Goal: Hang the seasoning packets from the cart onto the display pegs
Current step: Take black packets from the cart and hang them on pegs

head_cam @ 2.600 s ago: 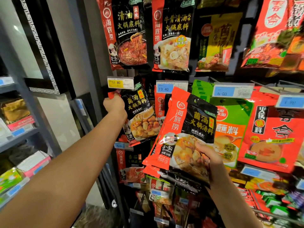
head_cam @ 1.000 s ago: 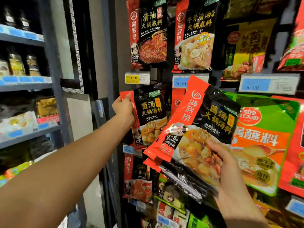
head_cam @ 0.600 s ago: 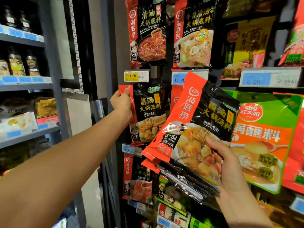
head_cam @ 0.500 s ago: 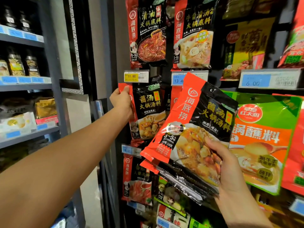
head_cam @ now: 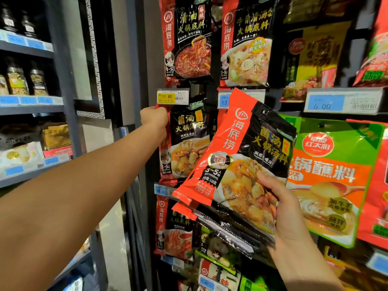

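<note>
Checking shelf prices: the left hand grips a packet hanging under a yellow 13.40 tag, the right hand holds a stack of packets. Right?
No: in the head view the yellow tag reads 11.80. The left hand does grip the hanging packet under it; the right hand holds the stack of packets.

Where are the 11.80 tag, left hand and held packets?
11.80 tag (head_cam: 167, 96): head view, yellow patch.
left hand (head_cam: 155, 118): head view, back of hand.
held packets (head_cam: 262, 143): head view, front packet's black panel.

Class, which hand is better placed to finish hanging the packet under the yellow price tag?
The left hand, gripping that packet by its top corner; the right hand holds the stack.
</note>
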Motion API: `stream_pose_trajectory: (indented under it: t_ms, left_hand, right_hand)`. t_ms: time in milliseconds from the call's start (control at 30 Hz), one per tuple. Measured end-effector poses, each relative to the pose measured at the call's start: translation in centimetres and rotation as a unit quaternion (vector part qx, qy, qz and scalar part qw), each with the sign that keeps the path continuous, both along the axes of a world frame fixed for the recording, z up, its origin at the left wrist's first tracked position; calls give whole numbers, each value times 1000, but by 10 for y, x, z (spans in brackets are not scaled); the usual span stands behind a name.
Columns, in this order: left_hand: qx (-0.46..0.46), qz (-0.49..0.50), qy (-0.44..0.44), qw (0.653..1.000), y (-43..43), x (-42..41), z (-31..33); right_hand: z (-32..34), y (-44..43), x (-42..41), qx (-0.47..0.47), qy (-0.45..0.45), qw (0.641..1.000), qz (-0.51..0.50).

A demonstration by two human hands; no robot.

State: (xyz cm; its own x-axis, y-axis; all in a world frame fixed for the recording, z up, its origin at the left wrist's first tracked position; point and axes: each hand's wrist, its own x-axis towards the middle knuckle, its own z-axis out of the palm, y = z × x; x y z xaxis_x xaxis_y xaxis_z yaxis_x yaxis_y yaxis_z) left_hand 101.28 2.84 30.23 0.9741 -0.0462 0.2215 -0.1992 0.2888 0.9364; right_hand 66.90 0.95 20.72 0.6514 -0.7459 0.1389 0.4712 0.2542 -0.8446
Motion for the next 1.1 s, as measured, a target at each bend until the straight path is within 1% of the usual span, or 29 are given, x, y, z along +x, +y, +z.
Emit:
stream_pose_trajectory:
  t_ms: [67,133,233,300,367,467,533,633,700,733,767,833,867,900,933,1000,1100]
  left_hand:
    - [31,-4,-15,999,4,1,-3]
    - [44,-8,-21,999,8,3,-6]
    - [31,-37,-23,999,7,4,-10]
    - [39,-36,-19,998,4,4,-12]
    - [74,-27,-8,997,0,9,-13]
    - [89,-35,23,995,0,13,-14]
    - [92,-57,16,994,17,-29,-9]
    - [114,-122,20,986,51,-95,-16]
    - [131,-145,-36,980,75,-127,-22]
    - [150,-177,-70,970,87,-143,-20]
    - [184,-228,-95,951,96,-159,-17]
    - [274,-317,-121,900,104,-182,-11]
    - [306,-341,-129,879,104,-194,-8]
    - [327,-346,-139,869,104,-203,-5]
    - [341,-333,-149,866,102,-207,-5]
    - [363,-285,-159,873,100,-208,-4]
    - [357,-277,-131,883,104,-204,-1]
  right_hand:
    - [-5,-3,1,-4,2,1000,1]
    - [-5,-3,2,-5,9,1000,-3]
    - [-8,-4,2,-1,-10,999,35]
    - [-5,-1,2,1,-17,999,47]
    - [-5,-1,3,-1,-19,999,42]
    - [-8,-2,6,2,-4,1000,18]
    - [-12,-4,7,6,15,1000,-4]
    - [-16,-6,5,26,39,999,-17]
    - [-15,-2,1,42,56,997,-13]
    - [-15,0,1,50,63,997,-11]
    - [-15,2,0,61,72,995,-16]
    - [-12,8,1,70,96,992,-33]
    - [-13,9,3,72,101,992,-34]
    - [-10,13,4,75,102,992,-29]
    - [-8,16,4,74,98,992,-22]
    - [-4,22,3,66,98,993,-9]
    - [3,31,2,59,111,992,-3]
